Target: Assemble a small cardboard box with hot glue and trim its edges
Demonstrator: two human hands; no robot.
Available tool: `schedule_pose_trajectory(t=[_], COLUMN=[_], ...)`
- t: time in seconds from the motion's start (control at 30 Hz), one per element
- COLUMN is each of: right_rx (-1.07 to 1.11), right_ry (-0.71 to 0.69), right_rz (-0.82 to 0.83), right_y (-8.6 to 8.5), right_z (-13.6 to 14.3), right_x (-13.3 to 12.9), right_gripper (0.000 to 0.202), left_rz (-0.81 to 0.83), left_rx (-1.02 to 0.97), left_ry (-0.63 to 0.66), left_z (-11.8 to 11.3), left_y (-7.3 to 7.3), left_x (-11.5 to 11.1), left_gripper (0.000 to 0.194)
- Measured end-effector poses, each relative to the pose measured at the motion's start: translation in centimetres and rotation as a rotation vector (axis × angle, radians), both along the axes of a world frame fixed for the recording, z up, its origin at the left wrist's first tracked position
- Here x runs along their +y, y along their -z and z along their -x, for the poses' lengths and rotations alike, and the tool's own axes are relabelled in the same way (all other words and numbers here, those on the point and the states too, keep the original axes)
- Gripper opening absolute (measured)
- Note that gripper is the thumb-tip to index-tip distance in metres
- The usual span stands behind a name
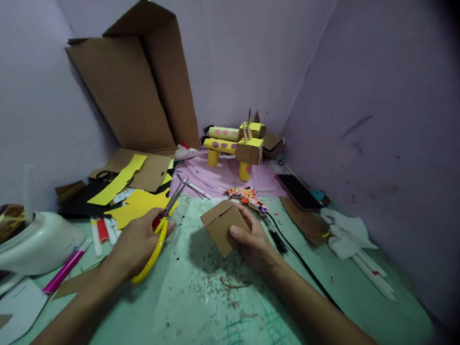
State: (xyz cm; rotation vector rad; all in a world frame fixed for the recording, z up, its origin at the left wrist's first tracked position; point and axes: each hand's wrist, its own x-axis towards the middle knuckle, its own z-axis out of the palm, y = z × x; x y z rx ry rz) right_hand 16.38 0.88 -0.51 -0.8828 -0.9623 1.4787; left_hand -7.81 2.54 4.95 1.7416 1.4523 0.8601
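Observation:
My left hand (142,242) is closed on a pair of scissors (160,243) with yellow handles, its metal blades pointing up and slightly apart. In my right hand (257,239) is a small cardboard box (224,227), gripped with the thumb on its near side and the fingers behind. It is held tilted above the green table, with a dark seam along its upper edge. Just beyond the box lies a hot glue gun (247,197) with a colourful pattern. Yellow paper (138,206) lies by the left hand.
Two yellow giraffe-like paper figures (221,145) stand on a pink cloth (197,167) at the back. A black cable (305,266) crosses the table at right, near a phone (298,191). A large cardboard box (125,91) leans at back left. A white pot (46,244) stands left.

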Motion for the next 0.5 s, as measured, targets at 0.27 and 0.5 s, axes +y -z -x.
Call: schedule_pose_trajectory(t=[0.27,0.5], right_rx=[-0.146,-0.109], right_ry=[-0.156,-0.151], right_rz=[0.013,0.015], right_y=[0.1,0.2], right_z=[1.0,2.0], right_x=[-1.0,-1.7], right_gripper=[0.068,0.067], left_rz=[0.162,0.271], left_rx=[-0.124,-0.244], left_ry=[-0.064,-0.002], left_z=[-3.3,-4.1], left_y=[0.5,1.2], left_x=[-0.5,-0.8], left_gripper=[0.041,0.037])
